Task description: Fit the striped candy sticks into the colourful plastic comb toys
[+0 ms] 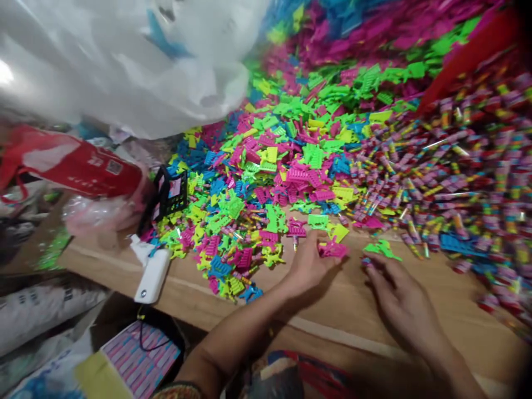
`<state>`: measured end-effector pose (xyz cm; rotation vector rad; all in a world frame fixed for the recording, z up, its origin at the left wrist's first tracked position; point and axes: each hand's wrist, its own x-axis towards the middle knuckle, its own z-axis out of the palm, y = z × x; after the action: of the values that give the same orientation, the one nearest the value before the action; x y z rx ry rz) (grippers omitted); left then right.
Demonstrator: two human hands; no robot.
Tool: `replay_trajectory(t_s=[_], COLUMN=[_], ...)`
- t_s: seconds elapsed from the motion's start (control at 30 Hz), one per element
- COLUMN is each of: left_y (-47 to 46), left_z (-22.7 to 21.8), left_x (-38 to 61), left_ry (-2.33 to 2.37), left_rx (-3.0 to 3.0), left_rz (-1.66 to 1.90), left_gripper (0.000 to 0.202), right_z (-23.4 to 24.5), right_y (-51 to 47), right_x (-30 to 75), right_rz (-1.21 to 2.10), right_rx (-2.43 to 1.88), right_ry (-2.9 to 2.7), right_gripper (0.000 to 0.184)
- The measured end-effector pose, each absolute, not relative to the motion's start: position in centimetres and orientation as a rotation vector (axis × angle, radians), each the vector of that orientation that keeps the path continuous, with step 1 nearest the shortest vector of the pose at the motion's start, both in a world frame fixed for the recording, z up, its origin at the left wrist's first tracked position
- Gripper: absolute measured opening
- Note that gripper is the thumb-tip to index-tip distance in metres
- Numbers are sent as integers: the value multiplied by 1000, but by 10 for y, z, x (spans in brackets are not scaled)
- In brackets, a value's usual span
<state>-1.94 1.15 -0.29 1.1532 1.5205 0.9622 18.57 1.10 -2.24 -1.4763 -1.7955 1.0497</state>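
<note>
Resting on a wooden board (pixel 344 310), the left hand (pixel 310 266) has its fingers pressed together, their tips (pixel 324 244) on a pink comb-shaped plastic piece (pixel 333 249) at 2 o'clock from the palm; whether they pinch it, I cannot tell. A second pink piece with a small stem (pixel 296 228) lies just beyond, at 12 o'clock. Beside it, the right hand (pixel 399 293) lies loosely spread and curved, its fingertips (pixel 368 263) at a small piece too blurred to name, with a green plastic piece (pixel 382 249) just past them at 12 o'clock.

Farther out, a heap of pink, green, blue and yellow plastic pieces (pixel 266 172) fans from 9 to 12 o'clock, and a mass of small striped tubes (pixel 436 177) covers 1 to 3 o'clock. At the heap's left edge stand a black plastic crate (pixel 168 194) and a white plastic device (pixel 152 271) at about 10 and 9 o'clock. Beyond them lie a red bag (pixel 78 160) and a white plastic sack (pixel 124 61). A card printed with pink rows (pixel 139 360) sits below the board at 8 o'clock.
</note>
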Motion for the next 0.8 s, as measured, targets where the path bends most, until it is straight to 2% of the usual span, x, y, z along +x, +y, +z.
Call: replay_trajectory(t_s=[0.1, 0.23, 0.53, 0.8], left_y=[5, -2, -9, -10], left_z=[4, 19, 31, 35], left_x=[-24, -33, -37, -36], left_ry=[1259, 1089, 976, 946], left_rx=[729, 482, 352, 319], left_rz=[1159, 1205, 1188, 1109], left_gripper=[41, 41, 39, 35], right_z=[-15, -1, 16, 25], right_y=[8, 9, 6, 11], right_x=[162, 140, 136, 147], right_rz=[1153, 1263, 1456, 1579], right_rx=[-1318, -1210, -1144, -1047], right_ry=[-1804, -1720, -1501, -1561], right_gripper=[31, 24, 26, 27])
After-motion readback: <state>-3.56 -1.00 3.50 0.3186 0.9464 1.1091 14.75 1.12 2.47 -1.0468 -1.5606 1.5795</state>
